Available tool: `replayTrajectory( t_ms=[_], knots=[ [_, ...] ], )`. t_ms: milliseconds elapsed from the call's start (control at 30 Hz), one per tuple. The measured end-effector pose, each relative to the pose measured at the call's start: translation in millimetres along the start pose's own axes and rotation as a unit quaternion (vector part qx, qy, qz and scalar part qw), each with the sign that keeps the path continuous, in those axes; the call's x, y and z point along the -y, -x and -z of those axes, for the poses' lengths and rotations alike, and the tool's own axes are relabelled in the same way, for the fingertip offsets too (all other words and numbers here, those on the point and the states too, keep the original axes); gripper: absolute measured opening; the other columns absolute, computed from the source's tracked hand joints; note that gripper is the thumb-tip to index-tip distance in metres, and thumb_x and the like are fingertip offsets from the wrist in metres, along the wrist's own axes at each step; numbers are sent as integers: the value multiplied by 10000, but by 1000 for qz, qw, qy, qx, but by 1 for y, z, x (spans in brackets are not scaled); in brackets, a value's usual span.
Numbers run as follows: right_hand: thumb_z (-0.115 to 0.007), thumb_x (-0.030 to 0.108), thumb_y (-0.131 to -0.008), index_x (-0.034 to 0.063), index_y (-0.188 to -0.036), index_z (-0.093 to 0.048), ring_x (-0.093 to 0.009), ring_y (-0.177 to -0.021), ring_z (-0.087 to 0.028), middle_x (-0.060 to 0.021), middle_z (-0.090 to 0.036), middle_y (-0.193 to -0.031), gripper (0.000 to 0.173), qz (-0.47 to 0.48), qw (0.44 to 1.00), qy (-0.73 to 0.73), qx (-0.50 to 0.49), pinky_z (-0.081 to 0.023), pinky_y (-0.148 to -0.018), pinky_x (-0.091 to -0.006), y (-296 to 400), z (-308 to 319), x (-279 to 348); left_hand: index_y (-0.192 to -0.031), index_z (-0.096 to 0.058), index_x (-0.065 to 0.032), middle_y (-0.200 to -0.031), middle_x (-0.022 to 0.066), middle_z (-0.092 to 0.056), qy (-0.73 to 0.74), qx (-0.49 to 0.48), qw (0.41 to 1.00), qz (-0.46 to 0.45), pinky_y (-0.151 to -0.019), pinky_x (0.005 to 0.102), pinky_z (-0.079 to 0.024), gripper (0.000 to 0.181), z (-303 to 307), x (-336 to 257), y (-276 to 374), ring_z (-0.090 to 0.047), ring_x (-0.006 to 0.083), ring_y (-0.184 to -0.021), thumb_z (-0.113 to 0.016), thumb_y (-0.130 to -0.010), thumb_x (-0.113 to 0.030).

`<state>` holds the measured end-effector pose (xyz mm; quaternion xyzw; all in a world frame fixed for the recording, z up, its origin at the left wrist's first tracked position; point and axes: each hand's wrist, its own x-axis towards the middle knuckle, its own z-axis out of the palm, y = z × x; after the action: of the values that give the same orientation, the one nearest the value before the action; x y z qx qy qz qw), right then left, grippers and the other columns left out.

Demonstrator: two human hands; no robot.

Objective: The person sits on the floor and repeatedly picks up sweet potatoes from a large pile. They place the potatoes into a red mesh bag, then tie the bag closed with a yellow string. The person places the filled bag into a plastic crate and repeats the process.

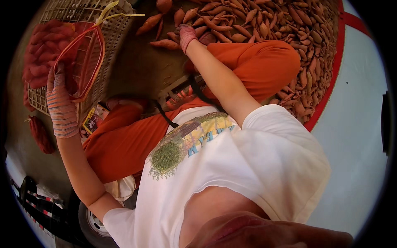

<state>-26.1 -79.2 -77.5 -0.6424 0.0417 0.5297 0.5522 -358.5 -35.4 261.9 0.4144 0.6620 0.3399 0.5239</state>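
My left hand (62, 105), in a striped knit glove, has its fingertips on the hem of a red mesh bag (100, 59). The bag's mouth hangs wide, and a pale yellow drawstring (107, 14) sticks up from its far end. Sweet potatoes (51, 43) show through red mesh beside a beige plastic crate (114, 40). My right hand (187, 35), in a pinkish glove with dark fingertips, reaches to the near edge of a large pile of sweet potatoes (245, 23). Its fingers are bunched among the roots, and whether they grip one is hidden.
A bundle of red mesh (41, 135) lies on the floor at the left. A colourful printed package (94, 119) rests by my knee. Loose sweet potatoes (150, 24) lie ahead. A red-edged pale panel (350, 83) borders the pile. Behind at lower left is a vehicle wheel (96, 224).
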Motion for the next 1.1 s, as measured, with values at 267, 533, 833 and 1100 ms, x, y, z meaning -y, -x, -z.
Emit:
replayTrajectory(
  t_ms=[267,533,833,1100],
  knots=[
    [-457,269,-985,131,-929,-580,-157,-783,-565,-3,-610,-857,193,-210,883,-388,-160,-467,-649,-295,-60,10,69,-1277,-572,-46,-1102,6,-648,-53,-18,998,-25,-804,229,-475,379,1,4,-5,-583,82,-942,-577,-977,-278],
    [-488,267,-980,131,-956,-589,-143,-756,-550,12,-591,-814,171,-132,904,-381,-143,-466,-623,-296,-93,5,55,-1262,-574,-38,-1027,-22,-640,-38,-25,999,-16,-762,216,-468,390,1,16,2,-545,40,-870,-614,-963,-287],
    [-539,266,-972,109,-1009,-598,-112,-693,-523,28,-559,-773,171,-40,987,-153,-12,-451,-566,-271,92,-16,-6,-1335,-508,-72,-1110,166,-618,-466,-158,576,-652,-887,474,-468,591,-55,-31,46,-580,389,-1027,-681,-847,-357],
    [-537,268,-981,75,-1034,-588,-63,-634,-485,25,-574,-816,206,-23,936,137,324,-408,-559,-215,265,5,63,-1313,-517,-119,-1216,106,-590,-10,204,967,152,-975,387,-451,440,-112,92,47,-558,265,-1124,-559,-965,-385]
  ],
)
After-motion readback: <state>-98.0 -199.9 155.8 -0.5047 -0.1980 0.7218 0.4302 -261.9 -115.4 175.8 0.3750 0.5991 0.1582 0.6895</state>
